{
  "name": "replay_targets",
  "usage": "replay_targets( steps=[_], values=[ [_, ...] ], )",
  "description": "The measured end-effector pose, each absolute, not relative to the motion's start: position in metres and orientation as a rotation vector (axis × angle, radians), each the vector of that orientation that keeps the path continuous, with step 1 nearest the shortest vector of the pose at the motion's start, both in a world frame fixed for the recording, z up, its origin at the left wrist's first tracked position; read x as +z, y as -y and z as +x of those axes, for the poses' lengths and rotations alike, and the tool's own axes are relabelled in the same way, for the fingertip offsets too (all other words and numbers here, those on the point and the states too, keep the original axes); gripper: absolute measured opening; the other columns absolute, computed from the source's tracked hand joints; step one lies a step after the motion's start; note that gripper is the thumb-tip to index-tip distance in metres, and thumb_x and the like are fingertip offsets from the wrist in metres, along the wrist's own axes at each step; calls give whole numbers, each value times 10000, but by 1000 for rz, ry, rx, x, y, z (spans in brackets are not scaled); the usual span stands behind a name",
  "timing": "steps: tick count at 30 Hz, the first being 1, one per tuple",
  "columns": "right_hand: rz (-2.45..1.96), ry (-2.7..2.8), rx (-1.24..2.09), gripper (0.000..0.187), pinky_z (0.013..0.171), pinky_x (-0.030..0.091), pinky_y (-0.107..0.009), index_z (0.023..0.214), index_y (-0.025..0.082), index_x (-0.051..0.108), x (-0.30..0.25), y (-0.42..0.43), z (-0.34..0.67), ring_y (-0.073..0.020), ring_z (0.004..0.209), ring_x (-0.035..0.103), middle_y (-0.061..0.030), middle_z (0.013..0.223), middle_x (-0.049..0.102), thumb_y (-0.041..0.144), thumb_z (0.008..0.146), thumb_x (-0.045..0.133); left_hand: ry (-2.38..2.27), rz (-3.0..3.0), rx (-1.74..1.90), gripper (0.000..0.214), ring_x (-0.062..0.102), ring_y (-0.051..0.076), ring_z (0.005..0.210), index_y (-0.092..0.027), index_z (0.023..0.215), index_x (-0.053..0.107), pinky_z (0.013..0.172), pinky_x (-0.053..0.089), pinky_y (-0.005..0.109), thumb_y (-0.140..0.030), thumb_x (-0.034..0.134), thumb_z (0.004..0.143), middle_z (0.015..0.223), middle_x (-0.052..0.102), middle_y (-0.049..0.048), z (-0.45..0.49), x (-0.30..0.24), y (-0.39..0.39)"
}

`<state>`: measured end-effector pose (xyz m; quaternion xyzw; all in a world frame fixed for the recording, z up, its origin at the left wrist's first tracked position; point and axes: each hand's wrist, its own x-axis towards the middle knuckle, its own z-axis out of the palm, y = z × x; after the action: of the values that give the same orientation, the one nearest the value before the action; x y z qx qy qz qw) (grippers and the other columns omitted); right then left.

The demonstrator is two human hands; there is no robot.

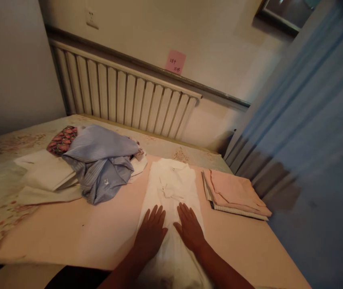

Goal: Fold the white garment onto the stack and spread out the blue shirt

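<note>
A white garment (174, 176), perhaps a shirt, lies lengthwise in front of me, narrowed into a long strip with a small button or mark near its top edge. Some thin creases or a print show on its upper part. My left hand (152, 230) rests flat on its left side, fingers spread. On the right side my right hand (189, 226) lies flat too, fingers stretched out. Neither hand grips anything. The garment's lower end runs between my forearms toward the near edge and is partly hidden there.
A pink cloth (99, 237) covers the near surface. Left is a loose heap with a blue striped garment (99, 146), white cloth (46, 172) and red patterned fabric (63, 140). Folded clothes (234, 190) are stacked at right, beside a blue curtain (310, 160). A radiator (123, 94) stands behind.
</note>
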<state>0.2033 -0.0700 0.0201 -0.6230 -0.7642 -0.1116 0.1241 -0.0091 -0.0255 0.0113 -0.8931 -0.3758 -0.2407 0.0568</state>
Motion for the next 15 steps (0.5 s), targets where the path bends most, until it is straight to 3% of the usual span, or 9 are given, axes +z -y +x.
replay_targets(
  steps=[15],
  values=[
    [-1740,2170,-161,619,1137,258,-497,1429,144,367,8,156,175,-290,1412,228,-129,1506,322,377,887,552,1222,-2588,-609,496,399,269,1338,-180,1358,466,1070,348,490,-270,448,870,1437,471,80,-19,4,107]
  ],
)
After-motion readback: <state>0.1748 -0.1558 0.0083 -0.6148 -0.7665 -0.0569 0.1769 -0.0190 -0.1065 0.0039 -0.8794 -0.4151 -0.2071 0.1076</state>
